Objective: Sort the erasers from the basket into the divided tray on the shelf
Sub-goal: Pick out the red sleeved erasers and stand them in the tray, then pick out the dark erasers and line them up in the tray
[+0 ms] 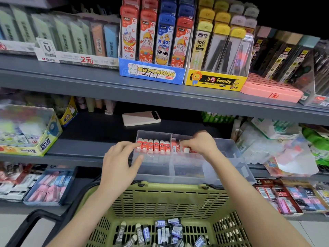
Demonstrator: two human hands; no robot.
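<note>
Nearest me sits the green basket [160,202], its floor littered with loose black- and blue-sleeved erasers [165,232] lying every which way. Beyond its rim, on the shelf [89,132], stands the clear divided tray [229,157]. My right hand [201,145] is over the middle compartment, fingers [194,148] curled and pinching a red-sleeved eraser [186,150]. Its white end points back toward me, long axis front to back, like the row of red erasers [153,146] packed side by side in the left compartment. My left hand [119,163] has its fingers [131,145] spread, tips touching that row's left end. I judge the right hand nearer the gap, which lies just right of the divider.
</note>
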